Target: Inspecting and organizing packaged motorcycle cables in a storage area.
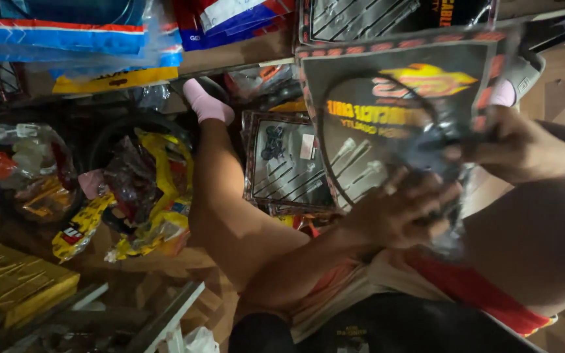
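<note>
- A flat clear plastic packet (387,124) with a dark printed card, red patterned border and yellow lettering is held up in the upper right of the view, above the person's lap and clear of the floor.
- The left hand (400,212) is seen under the packet's lower edge, its grip clamped on the plastic with the fingers curled over it.
- The right hand (517,147) is set at the packet's right side, its grip closed on the edge; the picture is blurred there, so the exact hold cannot be told.
- A thin dark coiled cable (367,140) and pale metal end fittings are seen through the film.
- The packet is judged light and floppy, with slick, crinkly film; the card lends some stiffness, so it would best be gripped at the card's edges rather than at the loose film.
- A second packet (289,163) of the same kind lies on the floor between the person's legs, with a dark card and a small pale label.
- A third one (361,19) leans at the top edge of the view.
- Blue, white and red striped bags (73,33) are stacked at the upper left.
- Yellow wrapped packages (151,196) lie heaped on the floor at left, beside a yellow flat box (14,281) in the lower left corner.
- A pink sock (205,103) covers the foot of the outstretched leg.
</note>
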